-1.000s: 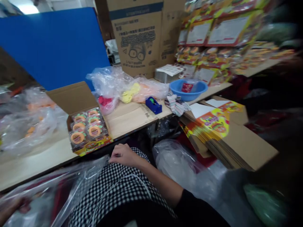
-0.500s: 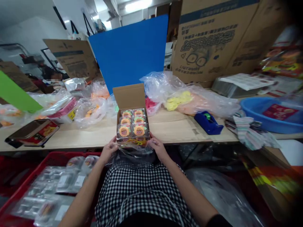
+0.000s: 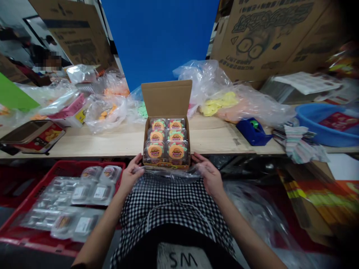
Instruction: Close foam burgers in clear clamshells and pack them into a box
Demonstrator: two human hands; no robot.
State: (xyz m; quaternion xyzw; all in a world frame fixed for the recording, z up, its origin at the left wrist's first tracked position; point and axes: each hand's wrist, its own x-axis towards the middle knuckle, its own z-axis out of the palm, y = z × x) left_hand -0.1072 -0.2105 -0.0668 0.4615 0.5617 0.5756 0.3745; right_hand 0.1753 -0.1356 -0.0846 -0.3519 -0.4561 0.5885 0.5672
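Note:
An open cardboard box [image 3: 166, 100] stands at the front edge of the wooden table [image 3: 106, 144], its lid up. Several clear tubs of orange candy [image 3: 166, 140] fill it in two rows. My left hand [image 3: 131, 175] and my right hand [image 3: 207, 173] are just below the box, one at each front corner. Both pinch a clear plastic bag [image 3: 168, 172] stretched between them under the box's front. The bag lies over my checked apron.
A red crate [image 3: 17, 229] of wrapped packs sits low left. Plastic bags of candy [image 3: 224, 102], a blue tape dispenser [image 3: 254, 131], a blue basin [image 3: 328, 125] and folded cloths are on the table. Big cartons and a blue board stand behind. Flat printed cartons lie at right.
The view swung left from the flat cartons and centred on the box. My hands came up to the box's front corners and now hold the clear bag spread between them.

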